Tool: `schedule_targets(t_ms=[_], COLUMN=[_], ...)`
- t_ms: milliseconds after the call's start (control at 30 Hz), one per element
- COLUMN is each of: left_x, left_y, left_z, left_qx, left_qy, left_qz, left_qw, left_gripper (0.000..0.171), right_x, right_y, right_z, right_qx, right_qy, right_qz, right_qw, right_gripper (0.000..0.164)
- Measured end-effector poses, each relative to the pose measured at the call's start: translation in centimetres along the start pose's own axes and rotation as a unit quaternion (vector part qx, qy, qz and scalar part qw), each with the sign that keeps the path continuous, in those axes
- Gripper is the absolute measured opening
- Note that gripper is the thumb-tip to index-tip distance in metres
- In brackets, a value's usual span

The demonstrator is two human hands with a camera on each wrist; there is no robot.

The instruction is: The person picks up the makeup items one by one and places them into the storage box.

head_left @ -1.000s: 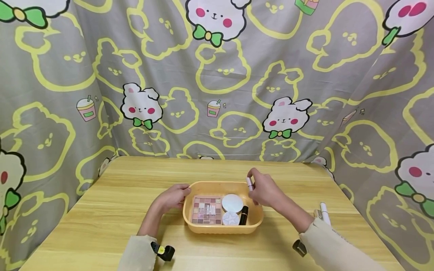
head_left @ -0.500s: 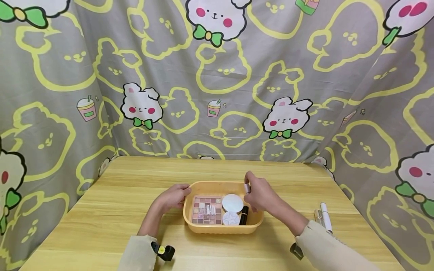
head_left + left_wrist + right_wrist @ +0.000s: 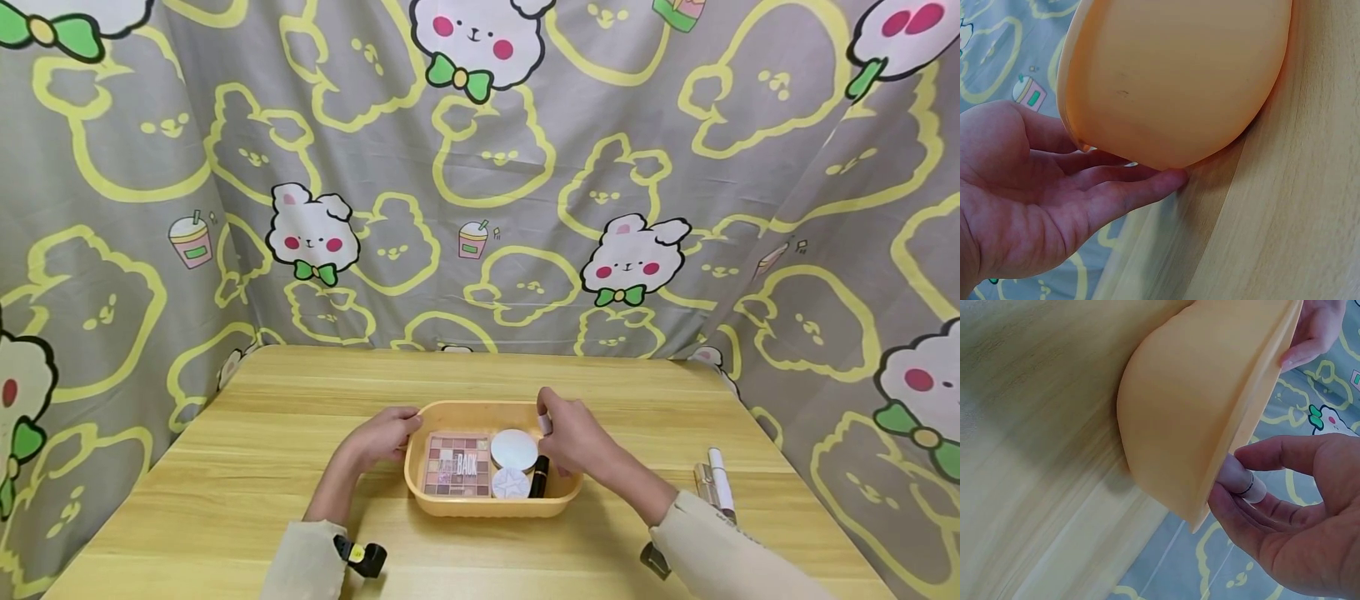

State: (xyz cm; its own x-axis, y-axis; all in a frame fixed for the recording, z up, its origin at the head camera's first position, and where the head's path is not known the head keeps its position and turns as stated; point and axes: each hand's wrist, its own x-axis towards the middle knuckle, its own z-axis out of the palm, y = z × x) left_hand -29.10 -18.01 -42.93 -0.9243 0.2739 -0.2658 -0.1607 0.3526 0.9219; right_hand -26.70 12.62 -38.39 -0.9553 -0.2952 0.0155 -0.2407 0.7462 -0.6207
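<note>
A yellow plastic basket (image 3: 495, 506) stands on the table. My left hand (image 3: 384, 435) grips its left end, thumb at the rim and fingers against the outer wall (image 3: 1179, 81). Over the right end, my right hand (image 3: 581, 435) pinches a small pale pink lipstick tube (image 3: 1237, 476) between thumb and fingers, partly inside the rim. Inside the basket lie an eyeshadow palette (image 3: 457, 467), a large round white compact (image 3: 514, 450), a smaller round one with a star (image 3: 511, 483) and a black lipstick tube (image 3: 539, 477). The tube's lower part is hidden by the basket wall.
On the wooden table (image 3: 247, 467), a slim white tube (image 3: 722, 479) and a clear-and-gold tube (image 3: 705, 482) lie side by side at the right, near my right sleeve (image 3: 720, 542). A patterned grey curtain (image 3: 420, 317) hangs around the table's back and sides.
My right hand has moved slightly left and lowered the pale pink tube from above the rim into the basket's right end. The left hand and the basket have stayed put.
</note>
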Motion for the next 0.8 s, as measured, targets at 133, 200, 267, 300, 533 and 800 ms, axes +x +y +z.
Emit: schedule_targets(t_ms=[133,200,267,300,533,800], left_x=[0.0,0.0,0.0,0.0,0.0,-0.1], left_y=[0.0,0.0,-0.1,-0.1,-0.1,0.1], left_z=[0.0,-0.1,-0.1,-0.1,-0.1,0.0], left_qx=[-0.001,-0.003,0.001,0.003,0.001,0.002], left_qy=[0.006,0.007,0.007,0.006,0.009,0.008], left_qz=[-0.003,-0.004,-0.003,-0.001,0.0,0.001], left_qw=[1.0,1.0,1.0,1.0,1.0,1.0], left_gripper=[0.056,0.056,0.056,0.056,0.055,0.055], right_x=[0.0,0.0,0.0,0.0,0.2,0.2], right_y=[0.2,0.3,0.4,0.4,0.6,0.6], right_z=[0.2,0.3,0.4,0.5,1.0,1.1], right_qx=[-0.002,-0.003,-0.005,-0.01,-0.057,-0.115], right_qy=[-0.003,-0.002,-0.001,0.0,0.009,0.022], right_qz=[-0.007,-0.01,-0.011,-0.012,-0.024,-0.045], right_qw=[1.0,1.0,1.0,1.0,0.998,0.992], right_gripper=[0.028,0.028,0.028,0.028,0.026,0.028])
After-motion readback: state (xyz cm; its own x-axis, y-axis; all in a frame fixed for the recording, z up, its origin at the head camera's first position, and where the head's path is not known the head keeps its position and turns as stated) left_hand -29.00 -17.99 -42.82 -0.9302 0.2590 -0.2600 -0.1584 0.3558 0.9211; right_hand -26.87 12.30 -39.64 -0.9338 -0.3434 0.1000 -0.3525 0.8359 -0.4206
